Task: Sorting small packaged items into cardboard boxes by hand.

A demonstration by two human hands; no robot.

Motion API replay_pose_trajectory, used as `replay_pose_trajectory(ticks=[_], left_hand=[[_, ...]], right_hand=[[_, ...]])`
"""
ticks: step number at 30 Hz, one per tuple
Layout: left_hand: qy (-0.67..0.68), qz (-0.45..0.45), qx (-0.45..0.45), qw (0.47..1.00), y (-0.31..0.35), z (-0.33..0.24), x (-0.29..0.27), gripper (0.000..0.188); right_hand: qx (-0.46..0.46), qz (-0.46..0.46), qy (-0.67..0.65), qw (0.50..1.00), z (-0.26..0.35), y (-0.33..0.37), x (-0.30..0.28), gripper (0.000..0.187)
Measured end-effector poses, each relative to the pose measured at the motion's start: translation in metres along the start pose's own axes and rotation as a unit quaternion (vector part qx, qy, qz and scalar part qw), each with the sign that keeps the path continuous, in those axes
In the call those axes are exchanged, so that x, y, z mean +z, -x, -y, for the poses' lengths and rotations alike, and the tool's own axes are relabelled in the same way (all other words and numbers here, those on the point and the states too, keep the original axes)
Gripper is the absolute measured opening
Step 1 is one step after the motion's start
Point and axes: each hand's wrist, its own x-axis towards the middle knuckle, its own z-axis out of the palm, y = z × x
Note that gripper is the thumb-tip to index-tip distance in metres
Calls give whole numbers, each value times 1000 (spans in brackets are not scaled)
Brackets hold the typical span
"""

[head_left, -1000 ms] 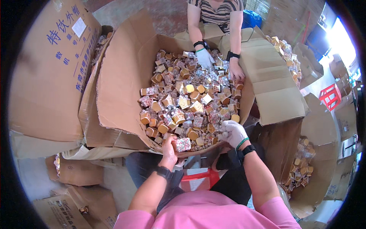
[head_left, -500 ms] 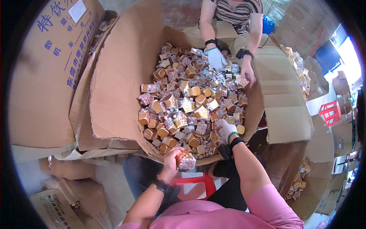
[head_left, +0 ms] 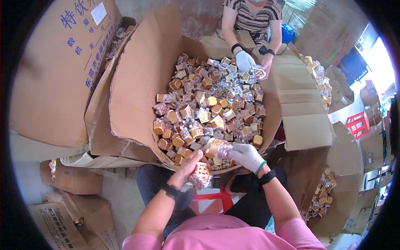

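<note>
Bare left hand (head_left: 188, 166) gripped a red-and-white, house-shaped piece in clear wrap (head_left: 201, 176) at the brown cardboard carton's (head_left: 139, 83) near edge; white-gloved right hand (head_left: 246, 156) pinched a blurred, tan-gold blocky piece (head_left: 218, 147) just beside it, before the heaped gold-brown wrapped pieces (head_left: 208, 114).

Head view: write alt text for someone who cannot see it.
The person's bare left hand holds a small red-and-white piece and the white-gloved right hand a blurred golden piece, at the near edge of an open cardboard box heaped with similar pieces. Across it, a co-worker holds another piece.
</note>
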Motion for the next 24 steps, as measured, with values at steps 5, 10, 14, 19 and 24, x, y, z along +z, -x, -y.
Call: replay_pose_trajectory(ticks=[5, 10, 14, 19, 24], left_hand=[[-19, 35, -66, 997, 27, -11, 6, 47], [-23, 26, -57, 998, 29, 12, -1, 38], [-142, 124, -27, 982, 41, 12, -10, 37], [40, 153, -167, 973, 57, 15, -3, 35], [83, 153, -183, 968, 54, 29, -8, 45]], right_hand=[[-131, 9, 228, 965, 53, 25, 4, 22], [-180, 28, 234, 955, 59, 40, 20, 30], [-71, 156, 280, 945, 71, 56, 28, 39], [-45, 223, 161, 961, 73, 60, 24, 34], [90, 300, -28, 949, 60, 42, 18, 30]])
